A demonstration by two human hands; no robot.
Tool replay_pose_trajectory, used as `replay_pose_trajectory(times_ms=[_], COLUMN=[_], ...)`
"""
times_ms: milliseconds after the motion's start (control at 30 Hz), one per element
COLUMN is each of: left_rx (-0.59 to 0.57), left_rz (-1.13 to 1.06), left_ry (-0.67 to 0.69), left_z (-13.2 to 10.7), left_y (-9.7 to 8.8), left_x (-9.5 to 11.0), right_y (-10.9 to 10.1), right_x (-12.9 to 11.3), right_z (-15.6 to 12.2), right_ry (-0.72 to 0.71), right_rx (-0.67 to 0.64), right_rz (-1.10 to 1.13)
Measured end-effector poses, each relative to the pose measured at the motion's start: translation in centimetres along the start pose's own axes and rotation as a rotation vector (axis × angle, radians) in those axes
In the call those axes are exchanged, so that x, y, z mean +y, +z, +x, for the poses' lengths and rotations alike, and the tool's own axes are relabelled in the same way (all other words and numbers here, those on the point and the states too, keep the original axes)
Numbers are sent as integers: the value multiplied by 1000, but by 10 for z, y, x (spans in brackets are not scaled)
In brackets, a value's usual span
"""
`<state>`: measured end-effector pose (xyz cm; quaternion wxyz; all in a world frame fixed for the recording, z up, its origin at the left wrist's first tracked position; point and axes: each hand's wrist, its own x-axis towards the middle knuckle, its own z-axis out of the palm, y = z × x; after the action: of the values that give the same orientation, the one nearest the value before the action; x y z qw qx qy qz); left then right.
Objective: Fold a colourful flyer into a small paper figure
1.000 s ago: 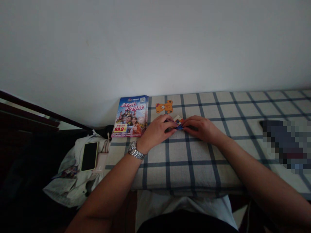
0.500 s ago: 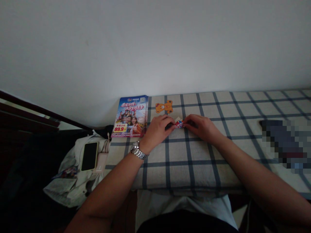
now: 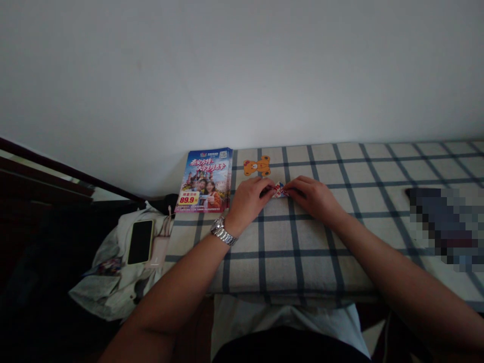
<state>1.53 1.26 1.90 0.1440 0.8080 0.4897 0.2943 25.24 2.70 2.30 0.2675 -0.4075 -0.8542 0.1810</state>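
A small folded piece of printed paper (image 3: pixel 280 190), red, white and blue, lies low over the checked tablecloth (image 3: pixel 280 272) between my two hands. My left hand (image 3: pixel 252 197), with a silver watch (image 3: pixel 223 232) at its wrist, pinches the paper's left edge. On the opposite edge my right hand (image 3: pixel 313 196) has thumb and fingers closed. The fingertips cover both ends of the paper, so its full shape is hidden. Just beyond my left hand is an orange bear figure (image 3: pixel 257 165) on the cloth.
A stack of bright flyers (image 3: pixel 204 180) lies at the table's back left corner. Left of the table, a phone (image 3: pixel 140 242) rests on pale cloth (image 3: pixel 102 297). A blurred dark object (image 3: pixel 442 217) lies on the right. The wall (image 3: pixel 264 75) rises behind the table.
The paper's upper point looks lower and its printed face shows differently between my fingers. My left hand and wrist have shifted slightly right. The view has moved a little.
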Motion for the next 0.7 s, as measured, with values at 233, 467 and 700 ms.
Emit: replay_pose_trajectory(times_ms=[233,467,700], left_rx=[-1,-10,-17], left_rz=[8,-14,-26], left_ry=[-9,-15,9], left_z=[2,3,3], left_y=[2,1,1], left_x=[0,-1,0], right_y=[2,8,13], right_x=[0,-4,0], right_z=[2,3,2], right_ry=[36,65,8], right_rx=[9,43,9], right_rz=[-34,-77,-92])
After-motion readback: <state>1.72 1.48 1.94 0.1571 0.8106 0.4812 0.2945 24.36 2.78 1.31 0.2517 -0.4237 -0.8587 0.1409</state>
